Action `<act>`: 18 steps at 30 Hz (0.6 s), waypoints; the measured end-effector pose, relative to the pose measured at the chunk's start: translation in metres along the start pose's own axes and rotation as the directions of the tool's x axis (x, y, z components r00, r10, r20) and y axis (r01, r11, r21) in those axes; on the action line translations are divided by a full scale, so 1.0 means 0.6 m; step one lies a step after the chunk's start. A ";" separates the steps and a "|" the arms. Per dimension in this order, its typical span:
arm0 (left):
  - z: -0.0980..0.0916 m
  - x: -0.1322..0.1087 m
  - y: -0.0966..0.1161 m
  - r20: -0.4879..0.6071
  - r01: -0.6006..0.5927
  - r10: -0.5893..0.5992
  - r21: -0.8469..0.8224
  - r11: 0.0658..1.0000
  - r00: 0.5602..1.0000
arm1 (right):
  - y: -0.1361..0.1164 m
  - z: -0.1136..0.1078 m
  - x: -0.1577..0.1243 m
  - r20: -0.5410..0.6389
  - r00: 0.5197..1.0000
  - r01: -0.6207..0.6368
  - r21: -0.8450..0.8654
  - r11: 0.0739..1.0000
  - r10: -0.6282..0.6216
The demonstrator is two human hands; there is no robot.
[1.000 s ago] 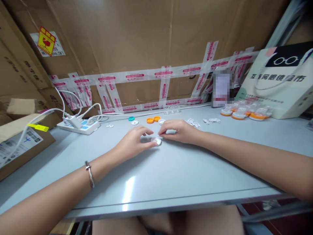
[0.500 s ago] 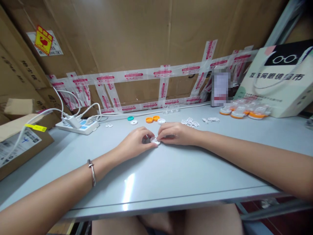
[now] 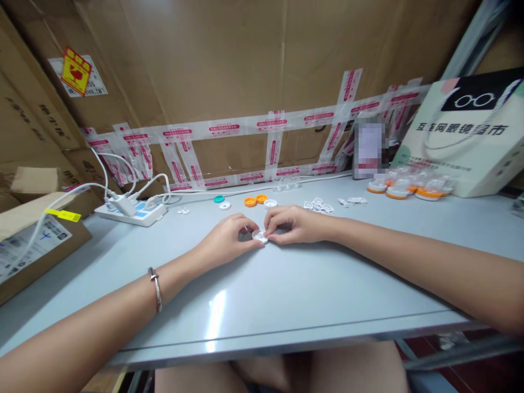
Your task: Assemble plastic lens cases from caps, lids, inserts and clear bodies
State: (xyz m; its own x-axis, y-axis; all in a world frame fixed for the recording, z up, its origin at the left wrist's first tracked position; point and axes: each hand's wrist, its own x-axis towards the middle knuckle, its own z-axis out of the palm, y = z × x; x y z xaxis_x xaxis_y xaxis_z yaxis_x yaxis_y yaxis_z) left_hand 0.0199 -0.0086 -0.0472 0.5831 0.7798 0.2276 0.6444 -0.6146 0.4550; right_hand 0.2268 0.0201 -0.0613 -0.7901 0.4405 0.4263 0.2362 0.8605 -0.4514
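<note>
Between my two hands, low over the grey tabletop, is a small round white plastic piece (image 3: 259, 236). My left hand (image 3: 231, 234) pinches its left side between thumb and fingers. From the right, my right hand (image 3: 292, 225) has thumb and fingertips closed at the piece's right edge; whether a smaller part is between them is too small to tell. Just behind my hands lie two orange rings (image 3: 256, 201) and a white ring (image 3: 270, 203). Further left are a teal ring (image 3: 219, 199) and a white disc (image 3: 224, 206).
Small white plastic parts (image 3: 318, 206) lie behind my right hand, with clear pieces (image 3: 286, 183) near the back. Orange-based cases (image 3: 399, 188) stand before a paper bag (image 3: 462, 131) and a phone (image 3: 369, 147). A power strip (image 3: 139, 212) and a cardboard box (image 3: 45, 240) are left.
My right thumb and fingertips have shifted slightly along the right edge of the white piece. My left hand keeps its pinch in nearly the same spot.
</note>
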 end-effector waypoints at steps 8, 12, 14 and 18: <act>-0.029 0.003 -0.012 -0.083 0.092 -0.092 -0.012 0.996 0.992 | -0.007 0.002 0.000 -0.049 0.991 -0.121 0.105 0.987 0.127; -0.050 0.037 -0.041 -0.158 0.151 -0.132 0.110 0.982 0.979 | -0.017 0.000 0.002 -0.031 0.958 -0.277 0.156 0.948 0.285; -0.050 0.065 -0.057 -0.112 0.144 -0.122 0.211 0.967 0.986 | -0.018 0.001 0.002 -0.003 0.952 -0.305 0.115 0.945 0.307; -0.031 0.121 -0.076 -0.073 0.149 -0.133 0.300 0.942 0.988 | -0.016 0.006 0.003 0.014 0.953 -0.301 0.057 0.952 0.301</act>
State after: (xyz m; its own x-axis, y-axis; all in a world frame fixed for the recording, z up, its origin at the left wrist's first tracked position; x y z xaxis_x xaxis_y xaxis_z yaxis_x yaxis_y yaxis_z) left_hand 0.0237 0.0781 -0.0356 0.4543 0.8614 0.2272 0.8427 -0.4983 0.2040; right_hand 0.2211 0.0116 -0.0589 -0.6904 0.6754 0.2593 0.4306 0.6716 -0.6030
